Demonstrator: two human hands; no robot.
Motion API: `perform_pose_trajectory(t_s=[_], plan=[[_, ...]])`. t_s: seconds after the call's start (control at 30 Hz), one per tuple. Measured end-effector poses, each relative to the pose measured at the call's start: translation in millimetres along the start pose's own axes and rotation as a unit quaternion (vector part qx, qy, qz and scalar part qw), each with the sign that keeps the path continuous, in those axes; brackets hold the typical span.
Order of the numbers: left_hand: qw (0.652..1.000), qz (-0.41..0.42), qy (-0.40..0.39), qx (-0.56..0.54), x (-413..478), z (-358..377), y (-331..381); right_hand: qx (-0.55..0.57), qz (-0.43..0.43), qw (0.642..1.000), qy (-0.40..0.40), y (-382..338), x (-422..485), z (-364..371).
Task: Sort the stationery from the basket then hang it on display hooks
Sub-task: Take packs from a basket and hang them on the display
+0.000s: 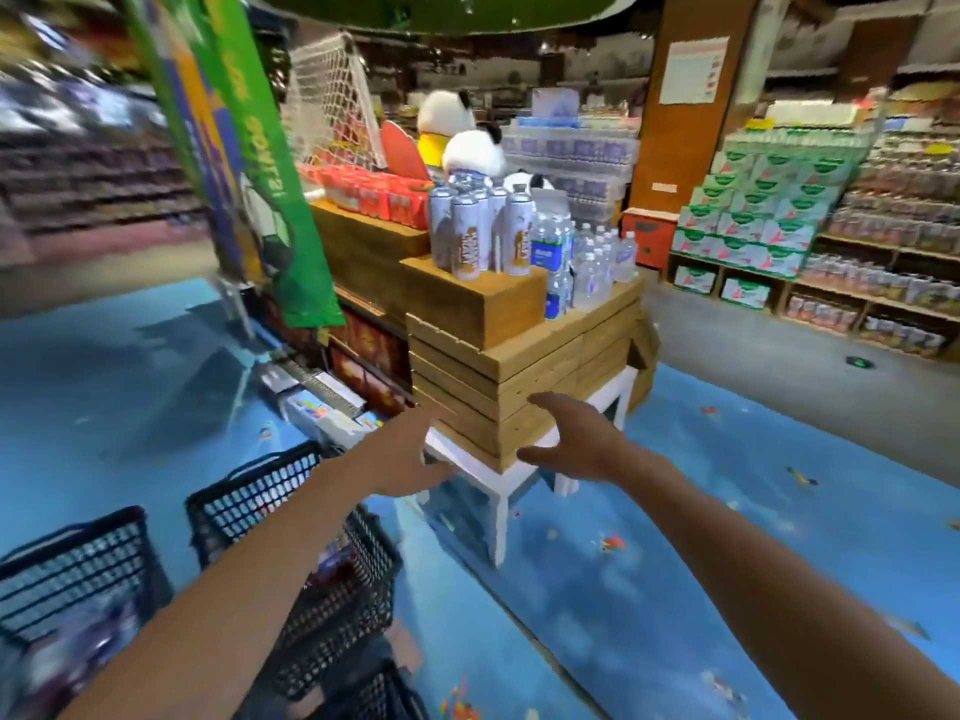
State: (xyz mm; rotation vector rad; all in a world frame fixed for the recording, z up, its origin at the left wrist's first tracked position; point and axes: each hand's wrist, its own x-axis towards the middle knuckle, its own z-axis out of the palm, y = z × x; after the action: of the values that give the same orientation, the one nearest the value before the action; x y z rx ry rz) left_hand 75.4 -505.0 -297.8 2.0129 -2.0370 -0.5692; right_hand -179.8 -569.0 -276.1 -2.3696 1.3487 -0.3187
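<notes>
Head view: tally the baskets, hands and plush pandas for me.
Baskets: 2 sure; mesh at the bottom edge may be a third
Hands: 2, left hand, right hand, both empty
Pandas: 3
Total: 7

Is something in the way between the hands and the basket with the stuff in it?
Nothing visible is. The black basket is open on top, right under the left forearm. The left hand and right hand are empty and open, reaching past it by the wooden crates.
</notes>
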Motion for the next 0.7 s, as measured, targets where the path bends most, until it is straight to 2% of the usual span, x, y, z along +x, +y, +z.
perform_pose_trajectory(t_s=[0.17, 0.3, 0.57, 0.7], plan=[[0.991, -0.121, 0.055, -0.005, 0.2, -27.6, -80.0, -0.021, -0.12, 0.991, -0.048, -52.6, 106.9, 35.7], [0.977, -0.204, 0.066, -0.004, -12.1, -43.2, -128.5, -0.057, -0.203, 0.971, -0.116, -100.9, 175.1, 59.8], [0.938, -0.333, 0.065, -0.066, -47.6, -41.4, -205.0, -0.008, -0.265, 0.935, -0.236, -184.6, 249.0, 149.5], [0.929, -0.345, 0.074, -0.112, -50.1, -43.9, -248.3, 0.005, -0.256, 0.933, -0.254, -214.9, 278.5, 188.9]])
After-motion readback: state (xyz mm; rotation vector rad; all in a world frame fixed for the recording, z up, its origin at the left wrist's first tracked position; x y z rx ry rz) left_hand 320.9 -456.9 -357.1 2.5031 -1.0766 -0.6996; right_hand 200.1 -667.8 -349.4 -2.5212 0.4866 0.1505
